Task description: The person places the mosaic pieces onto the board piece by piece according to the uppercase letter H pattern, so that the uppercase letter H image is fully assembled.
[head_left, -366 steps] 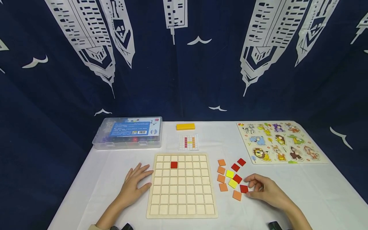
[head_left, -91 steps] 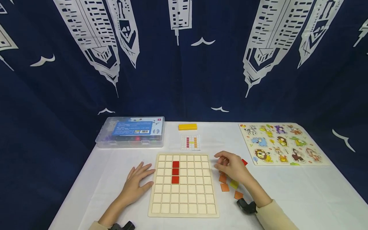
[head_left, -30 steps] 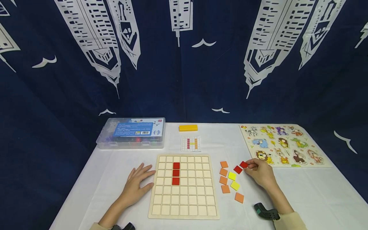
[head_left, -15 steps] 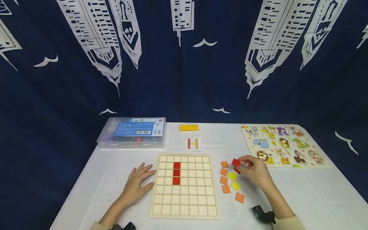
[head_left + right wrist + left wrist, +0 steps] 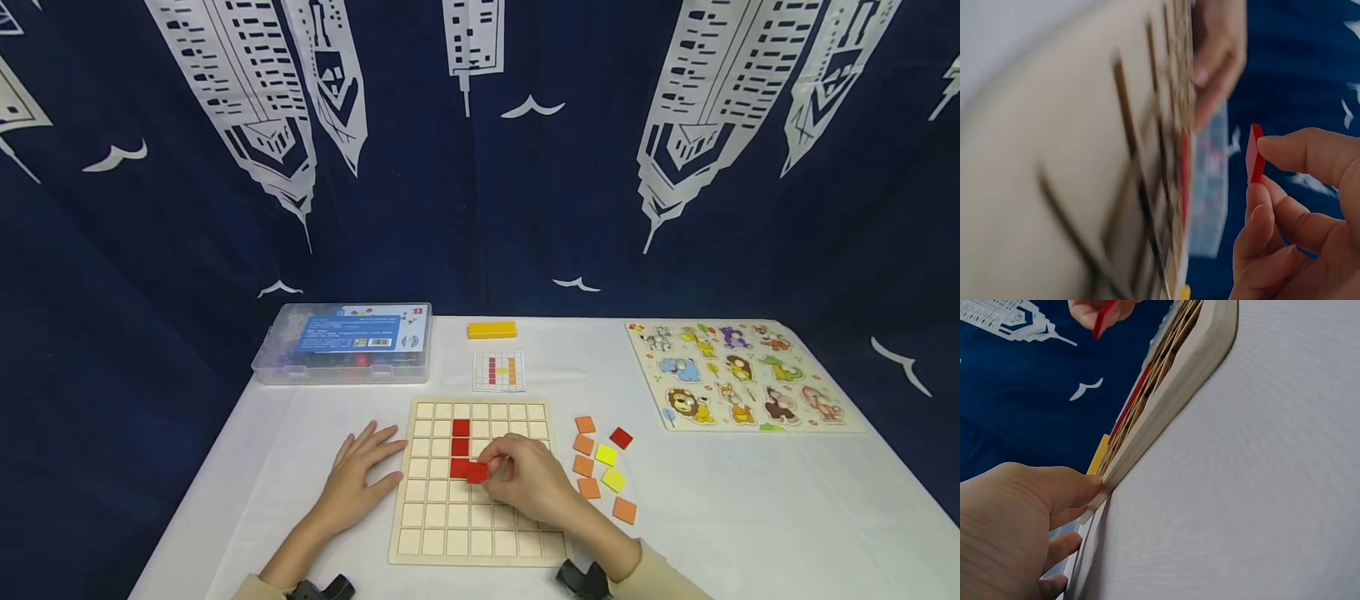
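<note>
My right hand [image 5: 528,482] pinches a red square tile [image 5: 477,472] between thumb and fingers, over the wooden grid board [image 5: 480,560]. In the right wrist view that tile [image 5: 1255,154] stands edge-on, raised off the board. Three red tiles [image 5: 460,447] sit in a column in the board's cells, and the held one overlaps the lowest of them in the head view. At the board's left edge rests my left hand [image 5: 352,479], fingers spread; the left wrist view has its thumb [image 5: 1075,487] touching the rim.
Right of the board lie one red tile [image 5: 621,437], two yellow tiles [image 5: 606,454] and several orange tiles [image 5: 588,487]. Behind it are a printed pattern card [image 5: 498,372], a yellow block [image 5: 492,330] and a clear plastic case [image 5: 341,343]. An animal puzzle board [image 5: 738,375] lies back right.
The red column has grown from one tile to three. Lately my right hand has picked another red tile from the loose ones and carried it left over the board. The left hand has stayed put.
</note>
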`<state>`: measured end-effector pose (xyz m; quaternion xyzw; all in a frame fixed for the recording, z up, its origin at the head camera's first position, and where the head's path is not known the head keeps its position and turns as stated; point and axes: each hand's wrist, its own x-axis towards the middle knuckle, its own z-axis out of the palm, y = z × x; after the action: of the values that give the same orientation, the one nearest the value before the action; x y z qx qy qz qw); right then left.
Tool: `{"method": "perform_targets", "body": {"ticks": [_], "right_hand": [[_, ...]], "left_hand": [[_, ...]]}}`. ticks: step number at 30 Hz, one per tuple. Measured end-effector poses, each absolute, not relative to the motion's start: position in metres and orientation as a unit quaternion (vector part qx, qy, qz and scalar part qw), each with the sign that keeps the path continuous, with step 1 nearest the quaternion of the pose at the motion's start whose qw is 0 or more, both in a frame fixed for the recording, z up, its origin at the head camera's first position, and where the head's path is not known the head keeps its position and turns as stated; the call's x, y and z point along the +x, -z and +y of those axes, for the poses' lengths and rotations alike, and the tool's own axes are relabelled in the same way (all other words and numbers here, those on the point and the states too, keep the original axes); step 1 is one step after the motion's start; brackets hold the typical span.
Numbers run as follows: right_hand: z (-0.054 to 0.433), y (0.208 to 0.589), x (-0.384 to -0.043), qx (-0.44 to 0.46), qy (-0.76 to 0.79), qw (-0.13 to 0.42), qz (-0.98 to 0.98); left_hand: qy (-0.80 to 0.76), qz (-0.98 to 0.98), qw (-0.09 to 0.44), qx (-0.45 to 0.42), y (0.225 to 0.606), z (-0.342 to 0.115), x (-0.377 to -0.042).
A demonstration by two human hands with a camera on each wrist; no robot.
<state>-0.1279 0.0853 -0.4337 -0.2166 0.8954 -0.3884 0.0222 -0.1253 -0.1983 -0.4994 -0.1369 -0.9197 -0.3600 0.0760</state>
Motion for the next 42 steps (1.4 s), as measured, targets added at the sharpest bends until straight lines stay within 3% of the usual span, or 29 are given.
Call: {"method": "perform_targets", "body": {"ticks": [9, 26, 33, 42], "right_hand": [[0.059, 0.446, -0.127, -0.232, 0.335, 0.040, 0.912], [0.065, 0.448, -0.131, -0.248, 0.371, 0.083, 0.891], [0.113, 0.438, -0.136, -0.229, 0.415, 0.068, 0.878], [0.208, 0.437, -0.150, -0.097, 0.397, -0.001, 0.913]], "left_hand": [[0.363, -0.918, 0.077, -0.138, 0.500, -0.199, -0.125], [0.362, -0.919, 0.077, -0.138, 0.498, -0.199, -0.126], [0.362, -0.918, 0.078, -0.141, 0.499, -0.198, -0.127], [0.361, -0.918, 0.082, -0.143, 0.502, -0.200, -0.127]]}}
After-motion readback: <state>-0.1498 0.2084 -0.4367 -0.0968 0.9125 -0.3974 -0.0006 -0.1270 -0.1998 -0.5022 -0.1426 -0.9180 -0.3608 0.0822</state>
